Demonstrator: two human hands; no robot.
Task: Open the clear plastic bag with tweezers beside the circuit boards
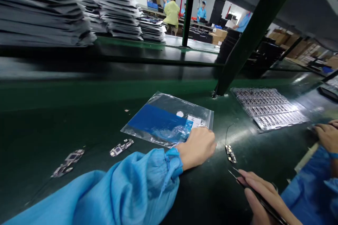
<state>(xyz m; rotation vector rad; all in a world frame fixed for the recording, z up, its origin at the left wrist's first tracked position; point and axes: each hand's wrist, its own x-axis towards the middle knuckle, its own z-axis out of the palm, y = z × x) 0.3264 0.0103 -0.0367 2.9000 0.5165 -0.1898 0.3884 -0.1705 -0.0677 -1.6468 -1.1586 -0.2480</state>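
My left hand (198, 146), in a blue sleeve, lies over the lower right corner of a clear plastic bag (158, 119) with a blue panel and a white label. Its fingers are curled, and whatever they hold is hidden beneath them. Black tweezers (260, 197) are gripped in my right hand (266, 193), with their tips apart. Just beyond those tips, a small circuit board (230, 154) with a thin wire lies on the dark green bench. Left of the bag are another small board (121, 147) and a blurred group of boards (68, 163).
A clear tray (271, 107) filled with rows of small parts sits at the right. Beside me, a co-worker's hand (329, 135) is at the bench. A green post (250, 38) rises behind the bag. Stacks of wrapped flat items (113, 8) stand on the ledge at back left.
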